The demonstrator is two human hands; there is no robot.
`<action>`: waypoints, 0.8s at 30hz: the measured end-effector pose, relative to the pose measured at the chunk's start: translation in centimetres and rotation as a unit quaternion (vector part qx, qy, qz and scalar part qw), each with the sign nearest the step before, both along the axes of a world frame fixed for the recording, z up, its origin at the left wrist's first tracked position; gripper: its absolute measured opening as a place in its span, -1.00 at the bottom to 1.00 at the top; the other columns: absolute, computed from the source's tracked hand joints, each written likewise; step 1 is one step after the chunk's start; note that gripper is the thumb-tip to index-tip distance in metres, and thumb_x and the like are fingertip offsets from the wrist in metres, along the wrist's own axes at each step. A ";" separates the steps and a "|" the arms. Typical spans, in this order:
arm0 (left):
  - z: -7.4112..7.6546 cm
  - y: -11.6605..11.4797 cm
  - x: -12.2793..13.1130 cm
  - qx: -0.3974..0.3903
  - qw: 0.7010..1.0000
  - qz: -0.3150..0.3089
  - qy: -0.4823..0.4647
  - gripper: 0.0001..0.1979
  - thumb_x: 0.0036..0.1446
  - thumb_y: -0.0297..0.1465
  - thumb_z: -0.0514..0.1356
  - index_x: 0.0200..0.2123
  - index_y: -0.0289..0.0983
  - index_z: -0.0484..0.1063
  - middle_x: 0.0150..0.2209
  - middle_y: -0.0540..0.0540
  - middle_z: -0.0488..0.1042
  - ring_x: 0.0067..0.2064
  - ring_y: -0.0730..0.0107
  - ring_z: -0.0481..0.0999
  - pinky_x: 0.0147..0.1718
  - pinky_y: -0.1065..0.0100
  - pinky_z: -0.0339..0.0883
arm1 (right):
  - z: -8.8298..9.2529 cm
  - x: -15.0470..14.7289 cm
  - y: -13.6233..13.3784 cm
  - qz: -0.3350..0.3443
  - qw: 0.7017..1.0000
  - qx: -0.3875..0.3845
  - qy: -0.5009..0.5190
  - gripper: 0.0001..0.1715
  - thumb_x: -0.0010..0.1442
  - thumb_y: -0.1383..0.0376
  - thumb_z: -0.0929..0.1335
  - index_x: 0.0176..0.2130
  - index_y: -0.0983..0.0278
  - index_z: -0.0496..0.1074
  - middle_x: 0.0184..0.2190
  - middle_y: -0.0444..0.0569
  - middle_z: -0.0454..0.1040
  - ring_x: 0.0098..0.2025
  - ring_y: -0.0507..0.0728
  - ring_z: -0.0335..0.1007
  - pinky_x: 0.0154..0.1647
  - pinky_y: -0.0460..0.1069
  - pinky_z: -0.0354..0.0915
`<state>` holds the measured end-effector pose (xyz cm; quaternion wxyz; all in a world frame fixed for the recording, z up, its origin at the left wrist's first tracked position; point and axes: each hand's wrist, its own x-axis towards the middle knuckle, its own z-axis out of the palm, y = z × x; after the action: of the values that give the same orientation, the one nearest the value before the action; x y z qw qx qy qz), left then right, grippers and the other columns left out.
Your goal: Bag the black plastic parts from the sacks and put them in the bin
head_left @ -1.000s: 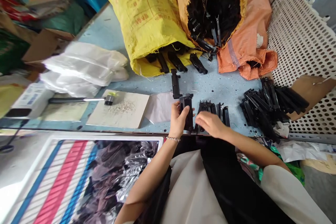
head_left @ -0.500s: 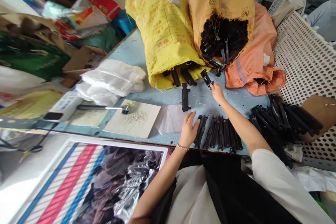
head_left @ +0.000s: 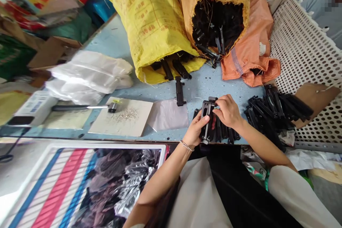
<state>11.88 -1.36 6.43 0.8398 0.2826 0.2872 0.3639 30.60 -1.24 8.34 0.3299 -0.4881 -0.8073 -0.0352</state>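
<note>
Both my hands hold one black plastic part upright at the near edge of the blue table. My left hand grips its lower end from the left. My right hand pinches its top end from the right. Under them lies a row of several black parts side by side. A single black part lies alone further out.
A yellow sack and an orange sack spill black parts at the back. A heap of black parts lies right, by a white perforated crate. Left are plastic bags, a board and a tool.
My right hand has come back from the sacks with a black part. My left hand has lifted off the row and taken hold of the same part.
</note>
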 end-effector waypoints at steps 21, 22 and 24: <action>-0.6 -1.9 -0.4 -0.018 0.988 0.133 0.079 -0.54 -0.01 -0.12 0.40 -0.22 -0.18 0.26 -0.38 0.10 0.42 -0.45 0.55 0.39 -0.44 0.45 0.31 | -5.3 -5.6 -7.9 0.007 0.992 -0.108 0.061 -0.65 0.43 0.29 0.17 -0.39 0.21 0.33 -0.48 -0.07 0.32 -0.41 0.13 0.23 -0.34 0.02 0.20; -0.8 -1.9 -0.2 -0.021 0.989 0.123 0.084 -0.54 -0.01 -0.12 0.40 -0.22 -0.17 0.25 -0.38 0.10 0.41 -0.46 0.55 0.39 -0.45 0.45 0.31 | -5.1 -5.1 -8.0 0.011 0.990 -0.126 0.068 -0.68 0.44 0.28 0.17 -0.36 0.21 0.33 -0.47 -0.08 0.33 -0.40 0.12 0.24 -0.34 0.01 0.21; -0.9 -1.5 -0.1 -0.042 0.990 0.093 0.093 -0.55 0.00 -0.09 0.39 -0.24 -0.18 0.25 -0.39 0.09 0.41 -0.47 0.54 0.38 -0.47 0.45 0.30 | -4.4 -3.9 -8.2 0.028 0.989 -0.135 0.056 -0.74 0.43 0.20 0.22 -0.28 0.22 0.36 -0.42 -0.06 0.37 -0.36 0.13 0.27 -0.31 0.01 0.24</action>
<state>11.82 -2.90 5.54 0.7831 0.2517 0.4044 0.3998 26.65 -9.45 3.91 0.3061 -0.5067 -0.7983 0.1106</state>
